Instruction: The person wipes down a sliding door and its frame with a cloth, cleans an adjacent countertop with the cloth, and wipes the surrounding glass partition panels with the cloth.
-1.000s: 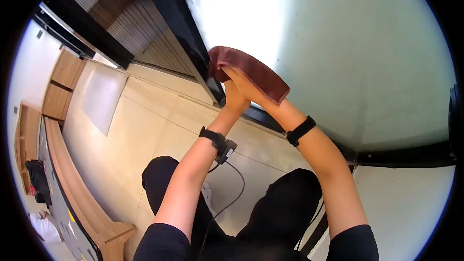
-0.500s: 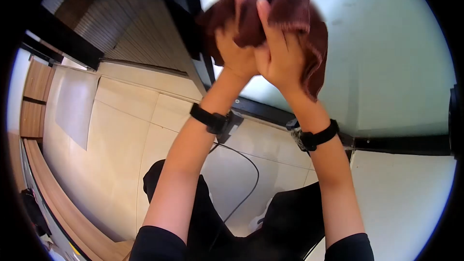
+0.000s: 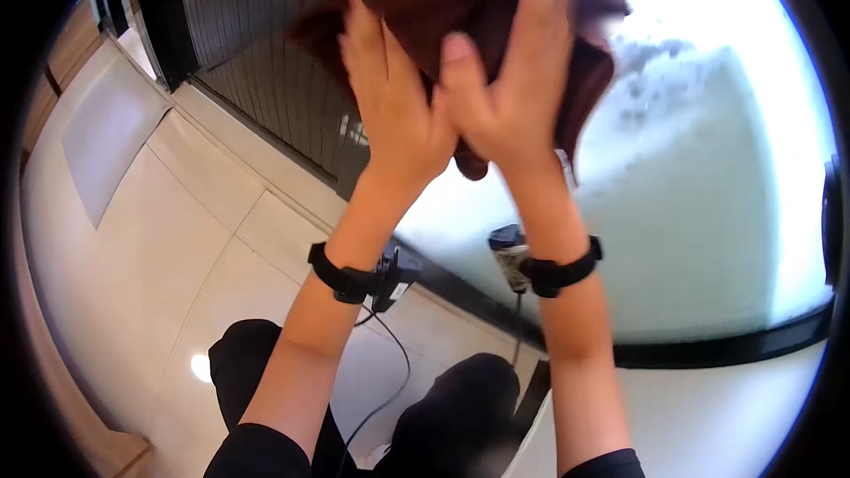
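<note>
A dark red cloth (image 3: 443, 13) spreads between and beyond my two hands at the top of the view, partly blurred. My left hand (image 3: 390, 106) holds its left part, with fingers pointing up and the back of the hand towards me. Close on the right, my right hand (image 3: 518, 88) holds the other part, thumb stretched out over the cloth. The hands meet or nearly meet at the thumb side. Behind the cloth stands a frosted glass panel (image 3: 691, 221) with wet-looking spots near its upper part.
A black frame (image 3: 708, 350) edges the glass below. On the left are a dark ribbed panel (image 3: 257, 62), a tiled floor (image 3: 212, 212) and wooden furniture (image 3: 115, 451). Black straps with small devices sit on both wrists, with a cable (image 3: 403, 372) hanging below. My knees are bent.
Both hands have moved up with the cloth, which was draped over my right hand a second ago and now spreads across both. The view has turned, showing more of the spotted glass.
</note>
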Demonstrator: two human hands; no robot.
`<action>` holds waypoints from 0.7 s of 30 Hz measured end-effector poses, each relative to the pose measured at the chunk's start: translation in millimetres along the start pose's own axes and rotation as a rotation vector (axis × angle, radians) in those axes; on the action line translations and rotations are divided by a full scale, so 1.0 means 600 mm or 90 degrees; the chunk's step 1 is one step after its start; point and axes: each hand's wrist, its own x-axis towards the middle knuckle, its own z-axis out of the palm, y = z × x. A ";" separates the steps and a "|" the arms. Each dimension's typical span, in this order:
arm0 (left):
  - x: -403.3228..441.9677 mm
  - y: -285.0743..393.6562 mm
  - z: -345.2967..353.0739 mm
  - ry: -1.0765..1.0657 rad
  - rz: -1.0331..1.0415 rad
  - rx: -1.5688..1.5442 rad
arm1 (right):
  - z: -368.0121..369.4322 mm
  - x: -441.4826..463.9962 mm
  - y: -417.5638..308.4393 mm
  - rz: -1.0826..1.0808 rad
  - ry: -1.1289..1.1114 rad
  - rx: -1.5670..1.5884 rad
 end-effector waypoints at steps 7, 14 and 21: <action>-0.122 -0.035 -0.018 0.035 -0.067 0.190 | 0.050 -0.117 -0.030 0.102 -0.048 -0.052; -0.180 -0.081 -0.018 0.035 -0.128 0.151 | 0.085 -0.197 -0.017 0.131 -0.090 -0.110; -0.155 -0.059 -0.023 -0.015 -0.179 0.045 | 0.069 -0.188 -0.026 0.184 -0.022 -0.038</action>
